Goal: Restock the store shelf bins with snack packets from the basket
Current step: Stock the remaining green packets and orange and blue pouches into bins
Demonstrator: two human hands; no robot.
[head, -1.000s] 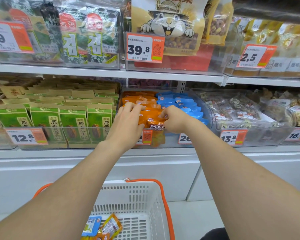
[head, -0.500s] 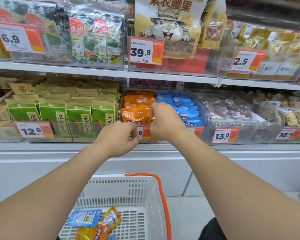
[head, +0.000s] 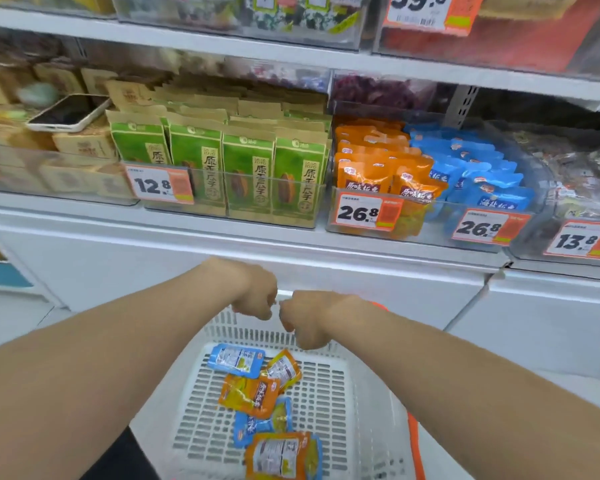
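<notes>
In the head view, the left hand [head: 255, 296] and right hand [head: 309, 318] hang side by side over the far rim of the basket [head: 329, 393]. Their fingers [head: 286, 323] are curled under, with nothing visible in them. The remaining packets lie loose on the basket floor, below the fingers and towards the person. The blue packet [head: 236, 360] is closest, under the left hand, with its long axis running roughly left to right. An orange packet [head: 284, 370] lies tilted under the right hand. The orange shelf bin [head: 371, 168] sits up and to the right.

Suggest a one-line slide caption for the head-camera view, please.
Left hand and right hand, fingers curled, hover over the white slotted plastic basket holding orange and blue snack packets.
</notes>
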